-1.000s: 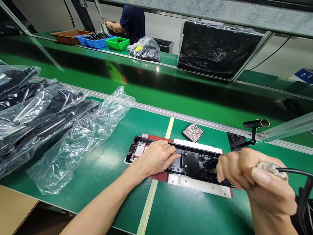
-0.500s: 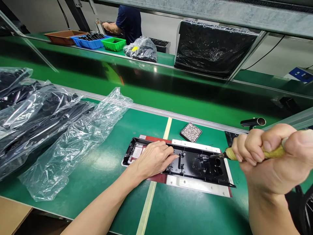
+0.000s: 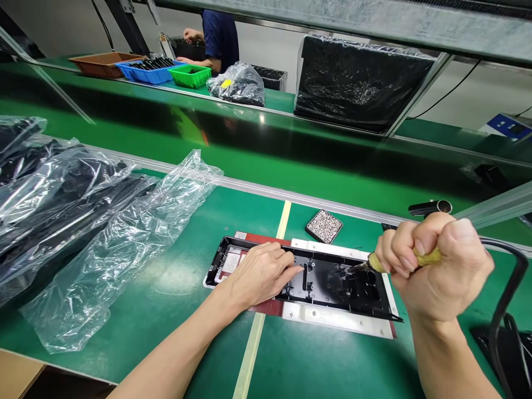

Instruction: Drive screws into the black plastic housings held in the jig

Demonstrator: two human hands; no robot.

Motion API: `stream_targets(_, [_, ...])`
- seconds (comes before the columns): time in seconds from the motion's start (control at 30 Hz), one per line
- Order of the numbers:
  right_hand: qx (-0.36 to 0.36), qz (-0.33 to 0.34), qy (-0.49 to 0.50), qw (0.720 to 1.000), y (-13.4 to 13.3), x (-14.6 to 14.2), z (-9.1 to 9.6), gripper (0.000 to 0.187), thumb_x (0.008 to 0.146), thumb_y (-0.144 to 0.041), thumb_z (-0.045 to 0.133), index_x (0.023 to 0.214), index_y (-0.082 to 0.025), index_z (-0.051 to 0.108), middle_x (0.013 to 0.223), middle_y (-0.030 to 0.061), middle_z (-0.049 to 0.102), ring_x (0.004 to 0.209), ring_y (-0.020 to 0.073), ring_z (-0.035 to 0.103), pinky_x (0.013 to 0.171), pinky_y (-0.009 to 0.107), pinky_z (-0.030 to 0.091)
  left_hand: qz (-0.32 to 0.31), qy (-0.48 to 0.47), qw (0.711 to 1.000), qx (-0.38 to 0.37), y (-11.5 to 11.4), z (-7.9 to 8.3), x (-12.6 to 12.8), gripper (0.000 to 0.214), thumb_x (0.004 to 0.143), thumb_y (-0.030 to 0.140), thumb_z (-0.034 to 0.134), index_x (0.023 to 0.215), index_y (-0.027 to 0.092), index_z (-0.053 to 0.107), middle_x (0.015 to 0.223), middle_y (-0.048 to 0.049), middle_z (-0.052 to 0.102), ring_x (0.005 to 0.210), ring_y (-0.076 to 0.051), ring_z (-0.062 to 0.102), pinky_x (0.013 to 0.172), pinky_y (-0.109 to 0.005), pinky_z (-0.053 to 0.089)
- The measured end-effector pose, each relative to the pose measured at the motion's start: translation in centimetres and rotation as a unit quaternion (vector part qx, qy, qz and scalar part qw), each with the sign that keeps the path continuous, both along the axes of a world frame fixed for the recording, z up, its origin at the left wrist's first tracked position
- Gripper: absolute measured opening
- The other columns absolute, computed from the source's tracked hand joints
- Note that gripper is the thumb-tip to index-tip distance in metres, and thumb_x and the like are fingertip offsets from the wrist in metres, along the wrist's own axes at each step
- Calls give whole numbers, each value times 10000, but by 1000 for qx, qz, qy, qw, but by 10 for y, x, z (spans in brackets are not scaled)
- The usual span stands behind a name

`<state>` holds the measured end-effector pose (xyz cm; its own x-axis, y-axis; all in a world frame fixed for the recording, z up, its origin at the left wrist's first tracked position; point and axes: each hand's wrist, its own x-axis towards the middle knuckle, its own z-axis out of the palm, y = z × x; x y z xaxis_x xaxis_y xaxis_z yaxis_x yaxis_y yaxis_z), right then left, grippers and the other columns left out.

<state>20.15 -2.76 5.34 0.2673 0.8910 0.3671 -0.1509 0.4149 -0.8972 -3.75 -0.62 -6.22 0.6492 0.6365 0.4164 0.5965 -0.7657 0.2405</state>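
Observation:
A long black plastic panel [image 3: 332,282] lies in a red and white fixture [image 3: 332,316] on the green bench. My left hand [image 3: 261,271] lies flat on the panel's left half, fingers stretched out. My right hand [image 3: 432,269] is a fist around a corded hand tool with a yellowish handle [image 3: 428,257]. The tool's dark tip [image 3: 357,267] points down at the panel's right half. Whether the tip touches the panel I cannot tell. A black cable [image 3: 505,293] runs from the tool off to the right.
Clear plastic bags [image 3: 103,233] with black parts lie at the left. A small square speckled pad [image 3: 325,226] sits behind the fixture. A metal tube on a stand [image 3: 430,208] rises at the right. Beyond a conveyor, a person [image 3: 218,36] works by coloured bins [image 3: 189,75].
My right hand lifted the tool from low over the panel's right end, then came back down and left, tip again over the panel. My left hand stayed put.

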Motion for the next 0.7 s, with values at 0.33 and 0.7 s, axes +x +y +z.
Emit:
stream_targets(0.33, [-7, 45, 0, 999, 4, 0, -6, 444, 983, -477, 690, 650, -212, 560, 471, -44, 429, 382, 92, 350, 363, 246, 334, 0, -6, 1000, 0, -2, -2, 1, 355, 1089, 343, 571, 768, 193, 566, 686, 1, 615, 664, -187, 570, 649, -343, 444])
stream_targets(0.7, [26, 49, -66, 996, 8, 1, -6, 375, 1011, -351, 600, 662, -213, 605, 602, 4, 561, 549, 162, 578, 572, 343, 571, -6, -33, 999, 21, -2, -2, -2, 371, 1119, 325, 497, 776, 202, 571, 705, -6, 632, 628, -177, 561, 609, -334, 416])
